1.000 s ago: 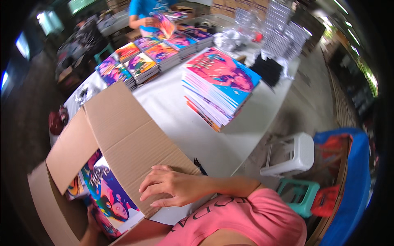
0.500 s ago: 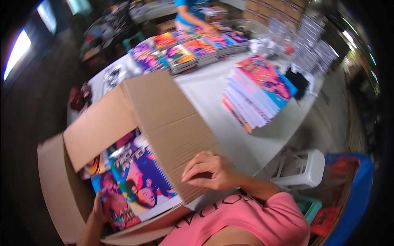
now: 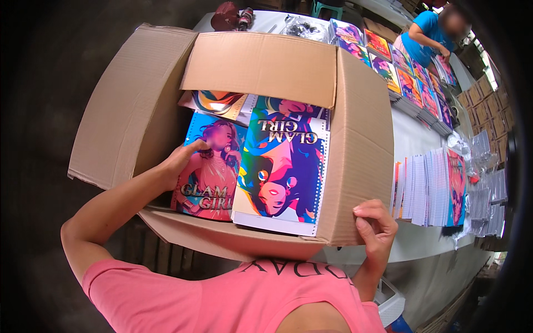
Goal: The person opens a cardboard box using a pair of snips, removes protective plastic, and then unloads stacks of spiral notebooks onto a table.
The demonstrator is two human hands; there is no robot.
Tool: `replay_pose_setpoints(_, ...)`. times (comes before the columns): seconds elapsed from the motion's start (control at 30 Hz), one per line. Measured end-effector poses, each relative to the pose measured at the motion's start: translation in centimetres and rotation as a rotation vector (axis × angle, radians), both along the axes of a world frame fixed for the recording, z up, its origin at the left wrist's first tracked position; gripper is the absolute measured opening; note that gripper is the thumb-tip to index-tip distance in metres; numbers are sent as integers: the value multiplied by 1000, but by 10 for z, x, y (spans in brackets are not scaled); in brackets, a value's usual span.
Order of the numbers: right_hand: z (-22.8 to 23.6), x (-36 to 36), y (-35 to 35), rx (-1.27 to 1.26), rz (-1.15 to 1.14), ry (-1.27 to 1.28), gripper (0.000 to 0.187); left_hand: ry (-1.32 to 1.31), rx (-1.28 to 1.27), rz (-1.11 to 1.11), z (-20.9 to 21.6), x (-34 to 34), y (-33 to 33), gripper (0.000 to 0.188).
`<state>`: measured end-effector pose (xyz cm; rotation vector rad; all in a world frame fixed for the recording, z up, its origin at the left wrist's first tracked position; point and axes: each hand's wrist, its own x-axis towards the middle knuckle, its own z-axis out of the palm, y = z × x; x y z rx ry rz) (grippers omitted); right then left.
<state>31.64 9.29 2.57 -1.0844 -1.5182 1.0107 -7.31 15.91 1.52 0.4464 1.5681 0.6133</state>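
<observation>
An open cardboard box holds spiral-edged notebooks with bright illustrated covers. My left hand reaches inside, thumb on the cover of a blue-and-pink notebook and the other fingers hidden down its left side. Beside that lies a purple-and-green notebook, its cover upside down to me, resting higher. Behind them, an orange-and-yellow notebook is partly covered by the far flap. My right hand is at the near corner of the right flap, fingers curled and thumb and fingertip close together on its edge.
A white table extends to the right, bearing rows of stacked notebooks and a leaning notebook stack. Clear plastic wrap lies beyond it. A person in blue handles notebooks at the far side. Cartons are piled behind.
The view has swung left, so the box now sits centrally. My left thumb has come onto the blue-and-pink notebook's cover. My right hand has shifted from above the right flap to its edge.
</observation>
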Motion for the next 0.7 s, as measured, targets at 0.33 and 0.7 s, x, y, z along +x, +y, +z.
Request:
replay_pose_setpoints(0.33,0,2,-1,15,17,-14,13,35,-148,-181,-12,-15,9,42)
replay_pose_setpoints(0.7,0,2,-3,0,40,-10,11,290,143,-221,26,-6,-7,35)
